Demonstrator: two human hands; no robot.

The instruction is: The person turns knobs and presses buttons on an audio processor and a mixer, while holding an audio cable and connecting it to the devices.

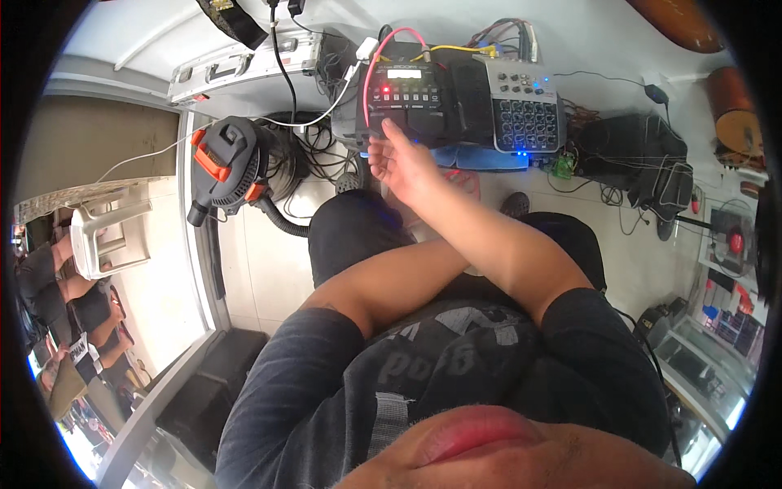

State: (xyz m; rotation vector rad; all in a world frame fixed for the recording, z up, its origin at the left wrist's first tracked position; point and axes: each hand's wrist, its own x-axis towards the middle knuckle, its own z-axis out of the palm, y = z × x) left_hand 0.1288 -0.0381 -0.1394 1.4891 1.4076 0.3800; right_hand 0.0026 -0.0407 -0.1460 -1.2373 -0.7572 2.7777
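My right hand (399,163) is raised at the front edge of a black effects unit (405,90) with a small lit display, knobs and a red light. Its thumb points up near the unit's lower left, the fingers are loosely curled and apart, and I see nothing held. A pink cable (383,41) arches over the unit. My left forearm (383,281) crosses under my right one, which hides my left hand. Right of the unit is a grey mixer (525,122) with blue lights, above a blue object (481,160).
An orange-and-black shop vacuum (228,163) with a hose and coiled cables is at left, below a silver case (244,69). Black bags (619,155) and wires lie at right. Beyond a frame at far left are a white plastic chair (94,240) and another person's legs (98,322).
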